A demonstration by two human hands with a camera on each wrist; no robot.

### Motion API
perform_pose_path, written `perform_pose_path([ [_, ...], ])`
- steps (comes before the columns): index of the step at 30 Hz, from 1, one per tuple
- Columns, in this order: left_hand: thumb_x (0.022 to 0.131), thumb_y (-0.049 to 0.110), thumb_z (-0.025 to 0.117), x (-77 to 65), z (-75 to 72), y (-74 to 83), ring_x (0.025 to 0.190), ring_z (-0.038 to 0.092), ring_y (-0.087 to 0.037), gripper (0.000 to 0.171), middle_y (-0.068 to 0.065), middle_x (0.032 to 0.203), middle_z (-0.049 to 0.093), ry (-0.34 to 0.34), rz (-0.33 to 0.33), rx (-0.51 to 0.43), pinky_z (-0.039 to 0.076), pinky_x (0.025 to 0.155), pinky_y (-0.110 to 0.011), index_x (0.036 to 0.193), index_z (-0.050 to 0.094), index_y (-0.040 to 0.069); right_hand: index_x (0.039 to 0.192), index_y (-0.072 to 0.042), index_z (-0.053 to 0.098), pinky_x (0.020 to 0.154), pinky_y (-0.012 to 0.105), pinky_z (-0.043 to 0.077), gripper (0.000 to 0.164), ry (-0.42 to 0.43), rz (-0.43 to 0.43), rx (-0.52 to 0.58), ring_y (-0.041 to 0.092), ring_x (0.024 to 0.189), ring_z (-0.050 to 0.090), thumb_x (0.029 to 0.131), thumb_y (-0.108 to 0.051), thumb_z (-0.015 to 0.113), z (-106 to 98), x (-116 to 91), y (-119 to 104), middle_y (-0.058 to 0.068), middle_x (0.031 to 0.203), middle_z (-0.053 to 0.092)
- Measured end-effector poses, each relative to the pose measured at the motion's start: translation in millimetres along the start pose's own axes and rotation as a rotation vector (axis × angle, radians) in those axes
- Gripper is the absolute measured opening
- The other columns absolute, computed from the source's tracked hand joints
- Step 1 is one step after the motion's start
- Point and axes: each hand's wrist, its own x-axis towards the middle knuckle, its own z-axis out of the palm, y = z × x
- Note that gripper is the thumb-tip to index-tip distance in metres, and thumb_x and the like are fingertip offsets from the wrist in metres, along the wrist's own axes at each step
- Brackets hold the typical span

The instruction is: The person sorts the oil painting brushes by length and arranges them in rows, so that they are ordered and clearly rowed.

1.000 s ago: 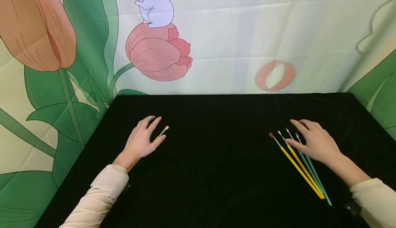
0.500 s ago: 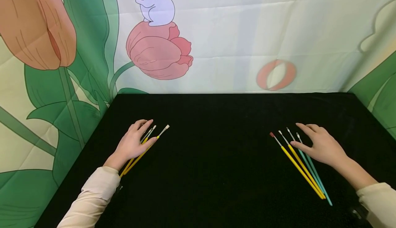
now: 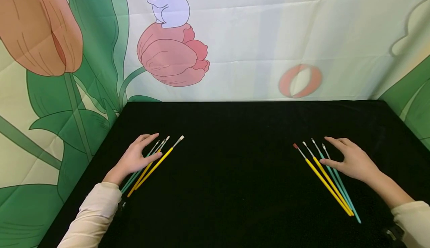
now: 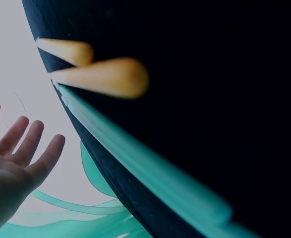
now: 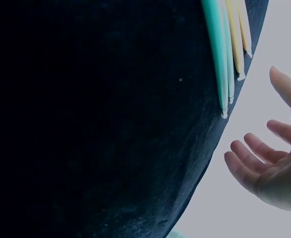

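A flower-printed backdrop (image 3: 235, 42) rises behind the black tabletop (image 3: 235, 158).

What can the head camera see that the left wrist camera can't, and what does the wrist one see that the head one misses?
Only the head view: the right grip, the red-tipped brush near it, the rabbit picture and the pink flower under the rabbit.

Only the left wrist view: the palm side of the left grip; the head view shows its back.

Both: that left grip, the yellow handles and teal handles of the brushes near it, the black surface and a backdrop with green leaves.
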Motion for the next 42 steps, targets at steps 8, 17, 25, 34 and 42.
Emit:
perform_pose_path([
  [8, 0.082, 0.024, 0.068, -4.7, -3.4, -11.9, 0.099, 0.051, -0.034, 0.062, -0.022, 0.121, 0.045, 0.000, 0.000, -0.035, 0.046, 0.069, -0.040, 0.135, 0.041, 0.002, 0.131, 0.005, 0.040, 0.062, 0.050, 0.045, 0.072, -0.003, 0.019, 0.051, 0.042, 0.091, 0.051, 0.079, -0.037, 0.069, 0, -2, 5, 0.031, 0.115, 0.043],
  [17, 0.081, 0.028, 0.069, -11.0, -9.1, -20.6, 0.087, 0.051, -0.028, 0.067, -0.021, 0.109, 0.050, -0.055, -0.078, -0.053, 0.043, 0.070, -0.039, 0.135, 0.040, 0.002, 0.130, 0.006, 0.040, 0.063, 0.048, 0.045, 0.073, -0.024, 0.041, 0.064, 0.038, 0.088, 0.052, 0.079, -0.036, 0.069, 2, -4, 7, 0.029, 0.108, 0.047],
  [25, 0.080, 0.030, 0.069, -12.7, -13.2, -24.1, 0.067, 0.049, -0.016, 0.072, -0.017, 0.099, 0.049, -0.149, -0.126, -0.055, 0.041, 0.060, -0.030, 0.137, 0.036, 0.000, 0.127, 0.010, 0.041, 0.057, 0.033, 0.040, 0.071, -0.051, 0.051, 0.040, 0.026, 0.076, 0.051, 0.079, -0.034, 0.070, 3, -4, 8, 0.023, 0.097, 0.052],
  [34, 0.077, 0.021, 0.073, -12.7, -13.1, -26.3, 0.072, 0.057, -0.018, 0.080, -0.022, 0.106, 0.047, -0.247, -0.171, -0.122, 0.046, 0.064, -0.033, 0.140, 0.029, 0.000, 0.129, 0.016, 0.034, 0.053, 0.029, 0.044, 0.080, -0.178, 0.111, 0.127, 0.017, 0.067, 0.057, 0.077, -0.033, 0.071, 3, -3, 12, 0.025, 0.096, 0.052],
  [42, 0.073, 0.012, 0.075, -11.7, -12.6, -25.7, 0.074, 0.060, -0.019, 0.084, -0.024, 0.110, 0.047, -0.255, -0.226, -0.169, 0.049, 0.065, -0.035, 0.141, 0.026, 0.000, 0.130, 0.017, 0.031, 0.052, 0.028, 0.046, 0.078, -0.213, 0.187, 0.203, 0.015, 0.063, 0.058, 0.076, -0.023, 0.071, 5, -5, 11, 0.028, 0.098, 0.053],
])
